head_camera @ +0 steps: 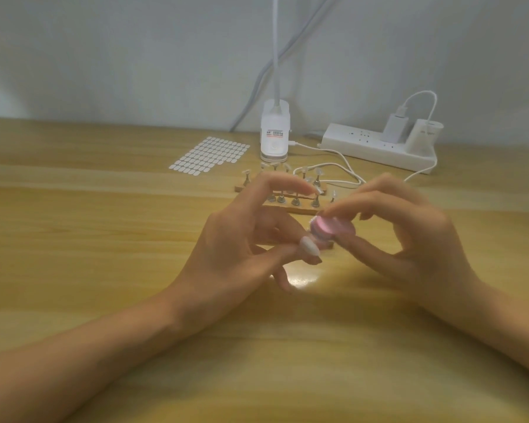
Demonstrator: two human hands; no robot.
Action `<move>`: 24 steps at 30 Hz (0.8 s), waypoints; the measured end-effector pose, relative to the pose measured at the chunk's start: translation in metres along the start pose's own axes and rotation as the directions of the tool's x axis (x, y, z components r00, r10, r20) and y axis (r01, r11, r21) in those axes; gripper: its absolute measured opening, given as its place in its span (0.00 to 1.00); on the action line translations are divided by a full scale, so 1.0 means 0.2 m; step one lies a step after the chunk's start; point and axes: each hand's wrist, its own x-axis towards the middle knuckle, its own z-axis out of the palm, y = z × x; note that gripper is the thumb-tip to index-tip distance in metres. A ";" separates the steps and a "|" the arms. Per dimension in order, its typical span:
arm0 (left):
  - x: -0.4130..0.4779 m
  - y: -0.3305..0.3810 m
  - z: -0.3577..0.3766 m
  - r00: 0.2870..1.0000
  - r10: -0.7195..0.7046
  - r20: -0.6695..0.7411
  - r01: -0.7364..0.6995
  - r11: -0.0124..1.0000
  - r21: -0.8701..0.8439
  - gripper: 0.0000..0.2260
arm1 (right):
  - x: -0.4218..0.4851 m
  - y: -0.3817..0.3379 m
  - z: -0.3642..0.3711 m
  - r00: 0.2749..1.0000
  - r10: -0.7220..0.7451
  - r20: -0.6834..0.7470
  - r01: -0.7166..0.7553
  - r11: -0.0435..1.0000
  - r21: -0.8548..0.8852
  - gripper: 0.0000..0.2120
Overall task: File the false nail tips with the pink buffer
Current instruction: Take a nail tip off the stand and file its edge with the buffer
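My right hand [409, 236] pinches the pink buffer [333, 228] between thumb and forefinger, just above the table. My left hand [245, 242] is beside it, and its thumb and a curled finger pinch something small against the buffer's left end; the thing itself is hidden. The left forefinger stretches out towards the wooden stand [287, 206]. That stand carries several metal pegs with clear false nail tips [310, 180], directly behind both hands. Blur softens the buffer and the fingertips.
A sheet of white adhesive tabs [209, 155] lies at the back left. A white clip lamp base [274, 132] and a power strip [379, 146] with plugs and white cables [333, 172] stand by the wall. The wooden table [89, 239] spreads left and front.
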 end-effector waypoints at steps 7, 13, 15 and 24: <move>0.00 -0.01 0.00 0.999 0.035 0.016 -0.036 0.998 0.049 0.22 | 0.00 -0.02 0.01 0.999 -0.032 0.043 0.031 0.999 0.028 0.07; -0.01 -0.01 0.01 0.999 0.037 0.011 -0.039 0.989 0.140 0.25 | 0.00 -0.05 0.01 0.995 -0.085 0.046 0.084 0.996 0.016 0.08; -0.01 -0.01 0.00 1.000 0.019 0.001 -0.019 0.985 0.169 0.28 | 0.00 -0.04 0.00 0.997 -0.075 0.023 0.076 0.996 -0.038 0.09; -0.02 0.01 0.02 1.000 0.021 -0.011 -0.018 0.964 0.264 0.29 | -0.01 -0.03 -0.01 0.998 -0.037 -0.046 0.033 0.996 -0.085 0.10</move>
